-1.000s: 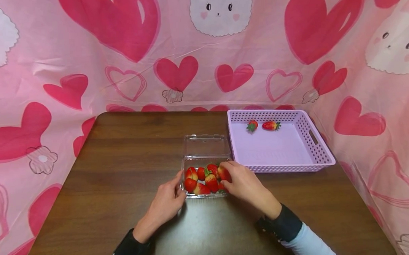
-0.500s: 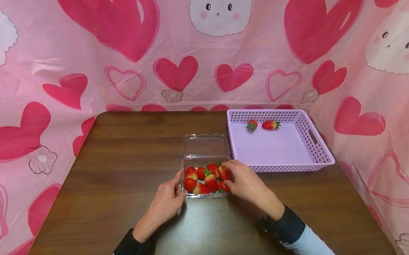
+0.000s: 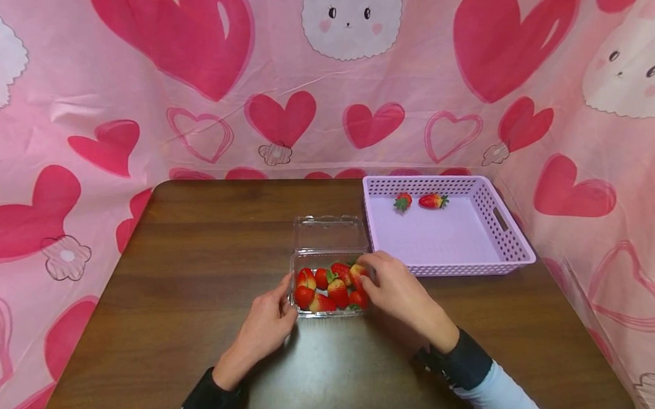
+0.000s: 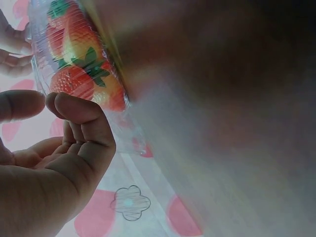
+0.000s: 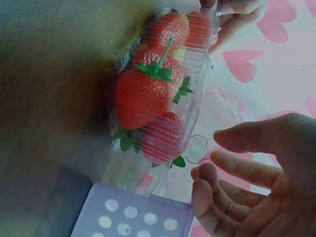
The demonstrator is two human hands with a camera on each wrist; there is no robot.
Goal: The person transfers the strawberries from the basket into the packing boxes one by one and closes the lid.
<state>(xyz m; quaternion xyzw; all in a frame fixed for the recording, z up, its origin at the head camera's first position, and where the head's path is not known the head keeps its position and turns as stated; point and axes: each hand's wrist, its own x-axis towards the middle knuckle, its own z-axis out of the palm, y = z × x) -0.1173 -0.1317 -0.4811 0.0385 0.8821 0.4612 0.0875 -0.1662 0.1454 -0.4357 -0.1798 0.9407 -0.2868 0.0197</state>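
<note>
At the side of a clear, rectangular plastic box [image 3: 332,314] of red strawberries [image 3: 339,293], the left hand [image 3: 267,321] pinches the rim; the right hand [image 3: 395,289], fingers parted, seemingly grips nothing.

Pink heart-print sheeting [image 3: 322,76] behind and beside a wooden table [image 3: 197,247] suggests a makeshift studio.

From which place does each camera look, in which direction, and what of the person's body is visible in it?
Head: on the head, facing forward and down at the table, clear box and purple basket; left hand, right hand and sleeves show.
Left wrist: on that wrist, facing the left hand and the box; part of the right hand shows beyond.
Right wrist: on that wrist, facing the right hand, the box and part of the basket; part of the left hand shows beyond.
Shared: both wrist views show the box, its strawberries and both hands.
</note>
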